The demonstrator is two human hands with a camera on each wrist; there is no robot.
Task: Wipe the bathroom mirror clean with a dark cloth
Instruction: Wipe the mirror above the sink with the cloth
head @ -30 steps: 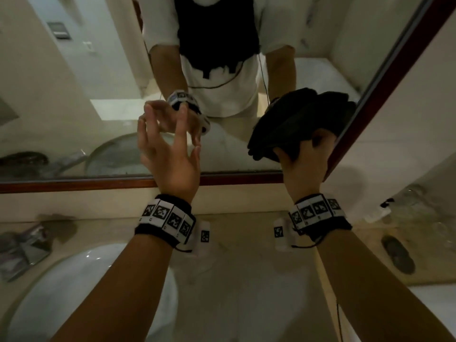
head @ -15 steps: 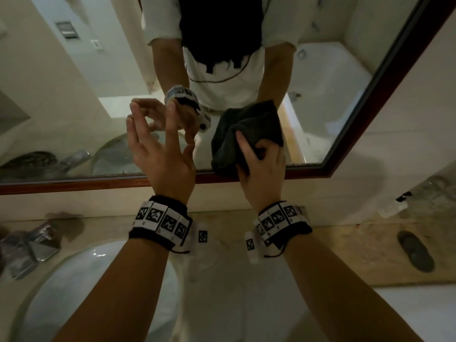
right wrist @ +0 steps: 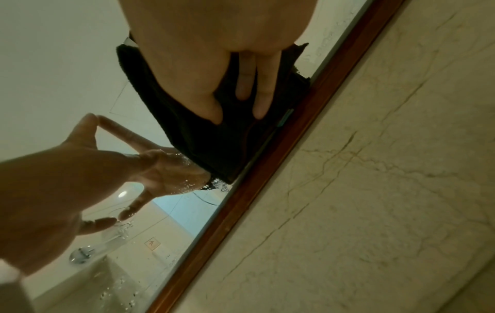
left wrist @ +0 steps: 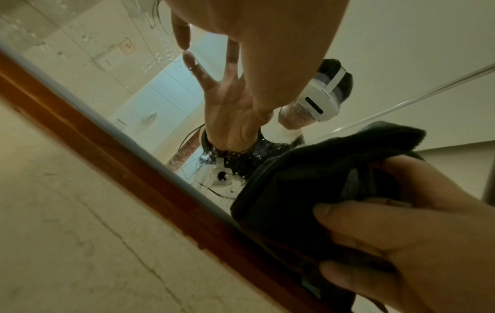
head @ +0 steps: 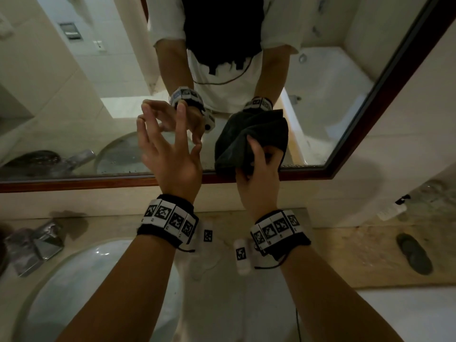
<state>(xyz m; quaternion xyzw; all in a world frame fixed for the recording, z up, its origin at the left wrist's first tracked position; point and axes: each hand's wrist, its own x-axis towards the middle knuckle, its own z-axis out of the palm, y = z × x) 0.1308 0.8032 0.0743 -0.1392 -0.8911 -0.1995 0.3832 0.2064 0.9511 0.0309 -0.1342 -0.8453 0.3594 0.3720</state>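
The mirror (head: 74,107) has a brown wooden frame (head: 74,185) and water droplets along its lower glass. My right hand (head: 259,169) grips a bunched dark cloth (head: 249,134) and holds it against the glass just above the bottom frame. In the left wrist view the fingers (left wrist: 361,213) curl around the cloth (left wrist: 308,180). In the right wrist view the cloth (right wrist: 187,127) reaches down to the frame. My left hand (head: 167,144) is open to the left of the cloth, fingers spread, with fingertips (left wrist: 184,44) touching the glass.
A white basin (head: 98,280) sits below my left arm, with a chrome tap (head: 37,243) at the far left. On the stone counter to the right lie a dark oval object (head: 414,253) and a small bottle (head: 392,211). The mirror's right frame (head: 385,95) slants nearby.
My right hand has carried the cloth left and down from the mirror's right edge to the bottom frame. The left hand has stayed on the glass.
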